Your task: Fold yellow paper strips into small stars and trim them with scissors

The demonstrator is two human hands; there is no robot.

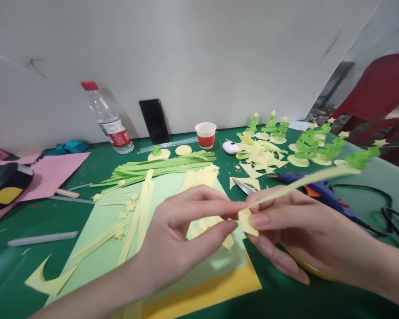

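My right hand (306, 221) pinches a pale yellow paper strip (297, 182) between thumb and fingers. Its near end is folded into a small flat, angular shape, while the long tail sticks out to the upper right. The fingers of my left hand (182, 232) reach to the fold, the index fingertip at its edge; thumb and index are apart with nothing visible between them. Below lie pale green sheets (98, 230) bearing yellow strips (145, 208) and small folded paper stars (119, 232) with strip tails. Scissors (244, 186) lie partly hidden behind my right hand.
Green strips (159, 166) are bundled behind the sheets. Several green spirals topped with stars (306, 144) stand at the right, near paper scraps (257, 153) and a blue glue gun (329, 195) with a black cord. A bottle (115, 128), phone (154, 120) and paper cup (205, 135) line the wall.
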